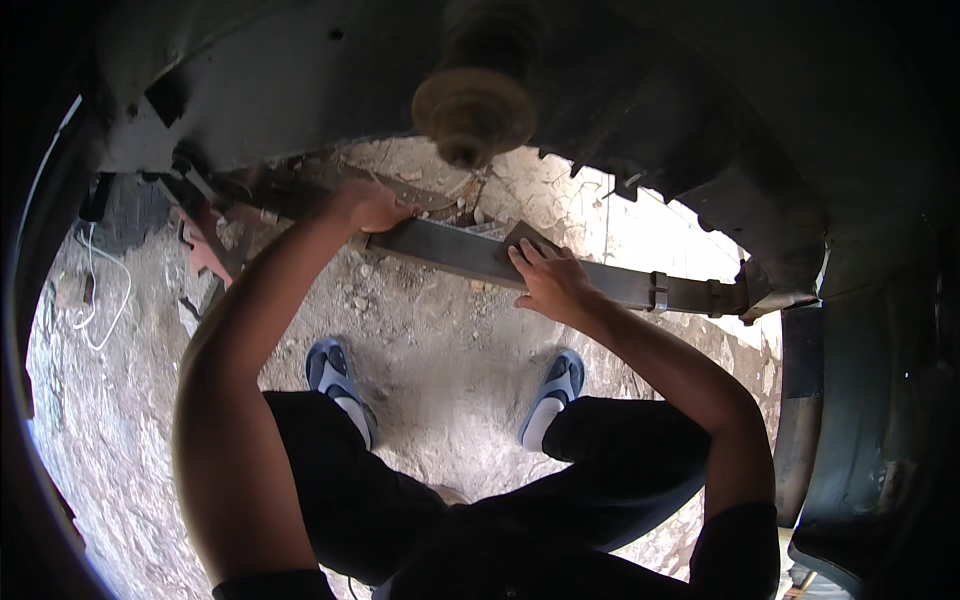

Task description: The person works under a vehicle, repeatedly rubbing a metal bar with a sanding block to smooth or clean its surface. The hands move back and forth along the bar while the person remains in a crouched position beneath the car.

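Observation:
A long dark leaf spring [445, 243] runs across in front of me below a vehicle's underside, bound by metal clamps [659, 291] toward its right. My left hand [378, 206] is closed over the spring left of its middle, its fingers bent and partly hidden. Nearer the middle, a small flat dark plate [524, 232] lies against the top of the spring. My right hand [552, 282] rests on the spring and this plate, fingers stretched out and a little apart.
Above hangs a rusty round fitting [473, 108] on the dark vehicle underside. A reddish metal stand [205, 243] and a loose white cable [105, 265] are at the left. A wheel [800, 420] stands at the right. My feet in blue sandals [328, 366] are on rough dirt ground.

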